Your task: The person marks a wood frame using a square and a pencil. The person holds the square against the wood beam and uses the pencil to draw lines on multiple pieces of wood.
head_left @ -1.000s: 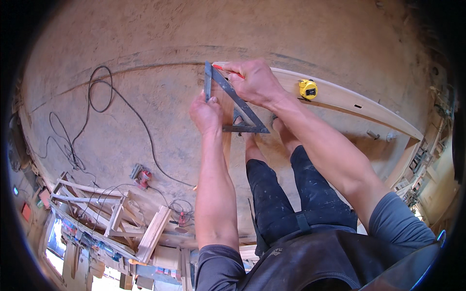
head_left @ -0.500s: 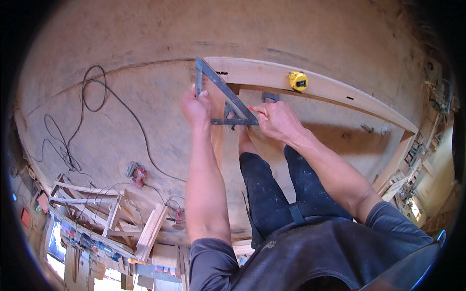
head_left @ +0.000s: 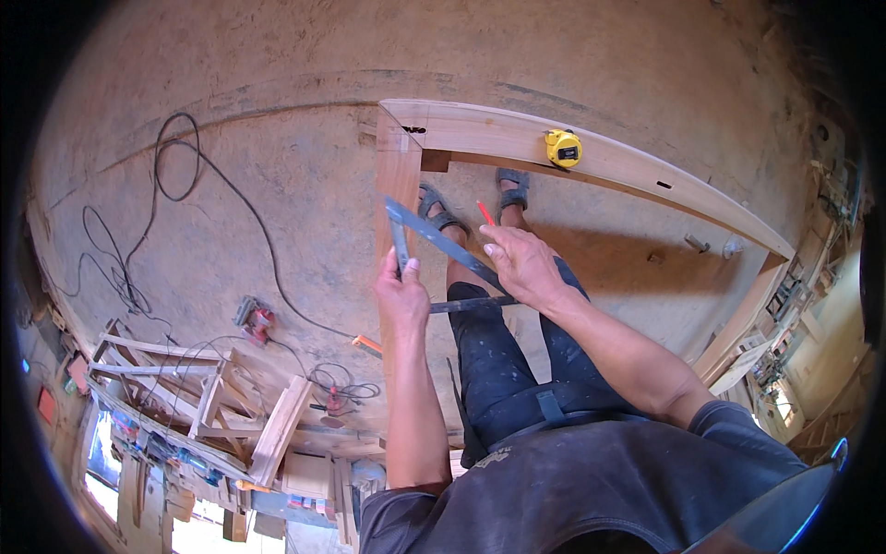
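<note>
My left hand [head_left: 403,300] is closed on one leg of a dark metal triangular square [head_left: 452,251]. The square is held over the left board [head_left: 397,171] of a pale wooden frame and slants across toward my legs. My right hand [head_left: 524,263] has a red pencil [head_left: 485,213] between thumb and fingers, its tip pointing away from me. That hand is at the square's right corner; whether it grips the corner too is hidden. A yellow tape measure [head_left: 563,149] lies on the frame's far board [head_left: 498,135], which has a dark slot near its left end.
My sandalled feet [head_left: 438,209] stand inside the frame. Left of it, a black cord [head_left: 249,231] loops over the floor by a red power tool [head_left: 256,319]. An orange-handled tool [head_left: 367,344] sits beside the left board. A rack of wood pieces [head_left: 166,374] stands lower left.
Both hands have drawn the square toward me, off the frame's far left corner. The corner joint now shows bare. The pencil has swung to point away from me.
</note>
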